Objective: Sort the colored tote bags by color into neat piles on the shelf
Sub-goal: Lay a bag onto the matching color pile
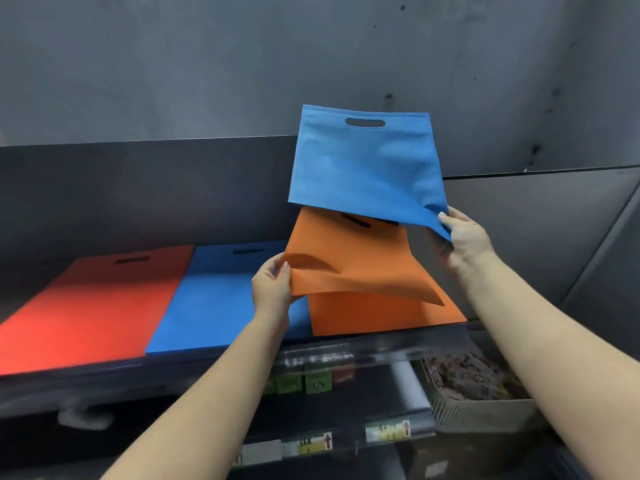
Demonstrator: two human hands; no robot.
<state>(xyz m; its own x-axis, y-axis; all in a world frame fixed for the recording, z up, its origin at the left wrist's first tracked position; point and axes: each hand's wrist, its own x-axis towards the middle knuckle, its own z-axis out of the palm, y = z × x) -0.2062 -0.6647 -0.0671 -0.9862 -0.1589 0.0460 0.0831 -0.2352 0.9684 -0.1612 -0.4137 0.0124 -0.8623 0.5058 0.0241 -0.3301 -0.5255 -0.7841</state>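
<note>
Both fingers [445,218] pinching bags [367,164]

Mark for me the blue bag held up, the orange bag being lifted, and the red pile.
blue bag held up [363,164], head view, middle of its face.
orange bag being lifted [349,258], head view, middle of its raised panel.
red pile [90,310], head view, centre of top bag.

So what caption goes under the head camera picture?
Right hand lifts a blue bag, left hand raises an orange bag off the orange pile.
</note>
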